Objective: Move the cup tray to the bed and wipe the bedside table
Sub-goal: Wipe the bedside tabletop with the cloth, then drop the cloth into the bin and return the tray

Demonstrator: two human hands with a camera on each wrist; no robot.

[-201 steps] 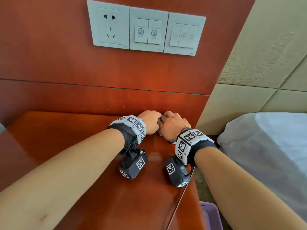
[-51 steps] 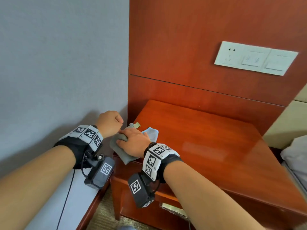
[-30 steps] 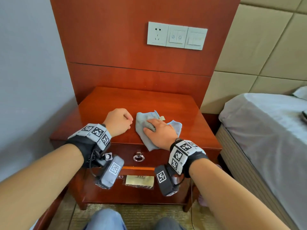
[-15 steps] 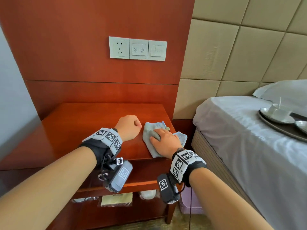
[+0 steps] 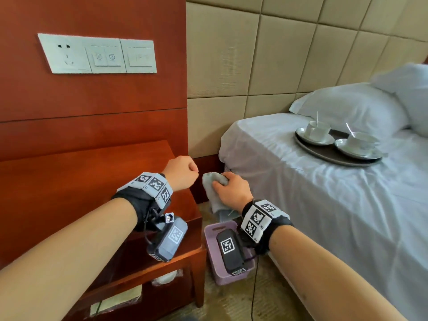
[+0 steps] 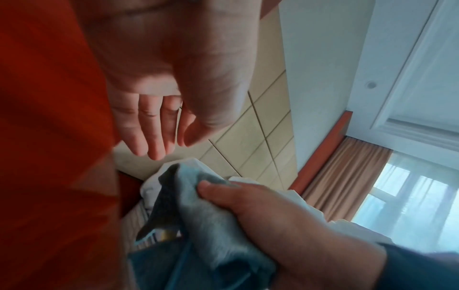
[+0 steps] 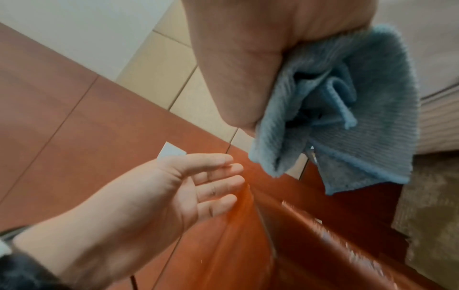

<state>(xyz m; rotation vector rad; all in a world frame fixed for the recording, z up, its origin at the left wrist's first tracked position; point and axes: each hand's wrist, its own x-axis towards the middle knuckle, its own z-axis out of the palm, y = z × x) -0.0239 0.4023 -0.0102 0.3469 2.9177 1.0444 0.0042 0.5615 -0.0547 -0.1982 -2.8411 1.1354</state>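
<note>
- The right hand (image 5: 231, 191) clutches a bunched grey-blue cloth (image 5: 214, 193); fingers and thumb are wrapped round its upper part, and the loose end hangs below the fist.
- The cloth is off the bedside table (image 5: 69, 181), in the air in the gap between the table's side and the bed (image 5: 324, 205). Below that hand, on the floor, stands a lilac plastic basket (image 5: 209, 246).
- The left hand (image 5: 181, 172) is just beside the right one, on the table side, above the table's near corner. From the head view it looks like a fist; both wrist views show the fingers (image 7: 218, 176) loosely extended with the palm bare, so it is released and holds nothing.
- The table top is glossy reddish-brown wood, with light reflecting off it. A lower shelf under it holds flat packets, too small to identify.
- Beyond the left hand, a red-brown wall panel (image 5: 92, 100) carries a white plate of socket and switches (image 5: 99, 54).
- Beyond the right hand, the wall is padded beige squares (image 5: 278, 54).
- The cup tray (image 5: 324, 154) sits on the bed's white sheet, well apart from the right hand, toward the pillows (image 5: 352, 107). It is dark and round, and bears two white cups on saucers, each with a spoon.
- The left wrist view shows a window with tan curtains (image 6: 347, 176) in the room behind.
- The floor is a mottled olive carpet (image 7: 434, 196).
</note>
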